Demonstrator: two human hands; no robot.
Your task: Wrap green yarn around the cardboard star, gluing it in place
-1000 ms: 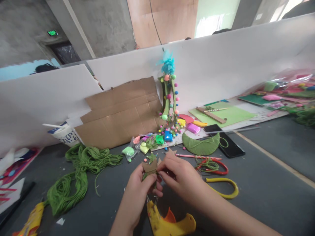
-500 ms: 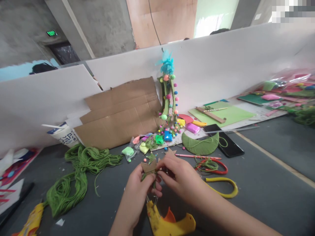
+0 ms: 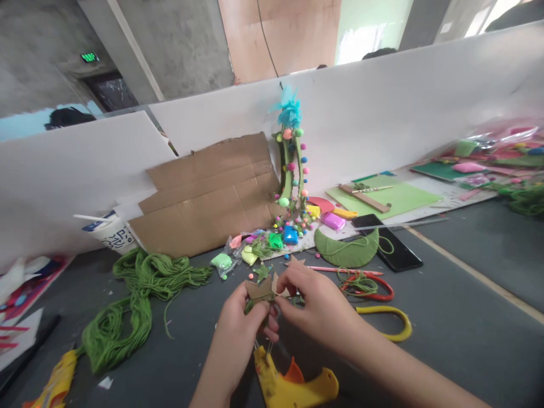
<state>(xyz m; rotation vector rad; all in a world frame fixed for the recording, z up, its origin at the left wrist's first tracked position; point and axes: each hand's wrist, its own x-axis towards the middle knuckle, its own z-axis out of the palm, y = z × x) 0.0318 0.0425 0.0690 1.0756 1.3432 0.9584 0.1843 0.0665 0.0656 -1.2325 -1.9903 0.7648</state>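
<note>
My left hand (image 3: 244,317) is closed on a small brown cardboard star (image 3: 260,290), with green yarn wound on its lower part. Close against its right side is my right hand (image 3: 308,292), fingers pinched at the star's edge; what lies between the fingertips is too small to make out. A yellow glue gun (image 3: 293,385) lies just below my hands. Beyond them are a small green yarn-wrapped star (image 3: 262,272) and another cardboard star (image 3: 296,262), partly hidden by my right hand.
Green yarn (image 3: 157,277) lies left, near a paper cup (image 3: 111,233). Cardboard (image 3: 208,198) and a pompom-covered decoration (image 3: 293,164) stand behind. To the right are a green crescent (image 3: 348,249), a phone (image 3: 395,249), red-handled scissors (image 3: 385,289) and a yellow handle (image 3: 395,323).
My right hand's fingertips have shifted slightly beside the star, and more of its right-hand edge shows. My left hand keeps its hold.
</note>
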